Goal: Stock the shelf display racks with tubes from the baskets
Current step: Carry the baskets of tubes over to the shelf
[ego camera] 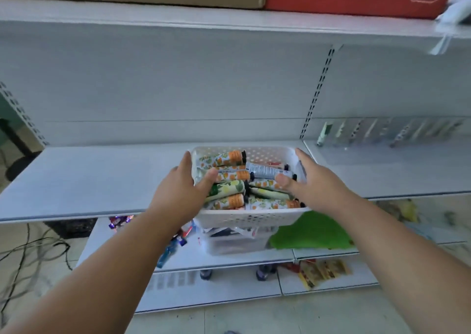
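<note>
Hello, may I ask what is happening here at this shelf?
A person is holding a white perforated basket at the front edge of a white shelf. The left hand is at its left side and the right hand at its right side, thumbs over the rim. The basket is full of tubes, most with an orange fruit print. The display racks stand further right on the shelf and look almost empty, so the stocking seems not yet begun.
</note>
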`<state>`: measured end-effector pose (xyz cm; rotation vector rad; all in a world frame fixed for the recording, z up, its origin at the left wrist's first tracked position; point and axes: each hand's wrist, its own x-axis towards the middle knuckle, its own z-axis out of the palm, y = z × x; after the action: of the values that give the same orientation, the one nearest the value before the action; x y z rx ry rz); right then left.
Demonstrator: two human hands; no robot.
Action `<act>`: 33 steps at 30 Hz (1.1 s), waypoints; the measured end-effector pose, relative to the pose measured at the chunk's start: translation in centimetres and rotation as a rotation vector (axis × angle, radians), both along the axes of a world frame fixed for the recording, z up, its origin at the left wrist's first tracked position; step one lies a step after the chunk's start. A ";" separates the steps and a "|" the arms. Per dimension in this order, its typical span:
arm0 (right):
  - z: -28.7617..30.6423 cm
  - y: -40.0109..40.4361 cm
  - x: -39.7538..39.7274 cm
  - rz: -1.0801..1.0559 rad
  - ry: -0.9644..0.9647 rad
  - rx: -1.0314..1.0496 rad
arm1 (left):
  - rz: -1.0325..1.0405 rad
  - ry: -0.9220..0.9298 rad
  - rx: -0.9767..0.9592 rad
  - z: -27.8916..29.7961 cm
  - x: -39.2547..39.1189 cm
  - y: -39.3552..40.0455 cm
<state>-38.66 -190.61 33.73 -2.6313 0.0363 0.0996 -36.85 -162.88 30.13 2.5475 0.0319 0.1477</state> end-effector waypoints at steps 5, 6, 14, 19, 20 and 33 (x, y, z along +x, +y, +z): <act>0.8 -5.3 5.8 -0.048 0.022 0.023 | -0.061 0.030 0.014 0.1 6.8 -4.9; 0.7 -6.3 6.9 -0.048 0.033 0.023 | -0.062 0.035 0.018 -0.2 8.0 -5.8; -2.0 -12.7 15.0 0.032 0.079 -0.031 | -0.018 0.087 0.002 -2.7 14.7 -12.1; -3.7 -13.8 17.3 0.071 0.139 -0.011 | 0.014 0.109 0.055 -4.0 16.4 -13.2; -4.1 -13.8 17.4 0.078 0.148 -0.011 | 0.019 0.111 0.057 -4.2 16.5 -13.2; -0.6 -12.2 17.0 0.200 -0.046 -0.532 | 0.163 -0.015 0.264 -1.3 11.5 -14.0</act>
<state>-21.62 -202.81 33.11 -3.1617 -0.2498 0.1092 -25.31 -176.87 28.80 2.8058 0.2292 0.2489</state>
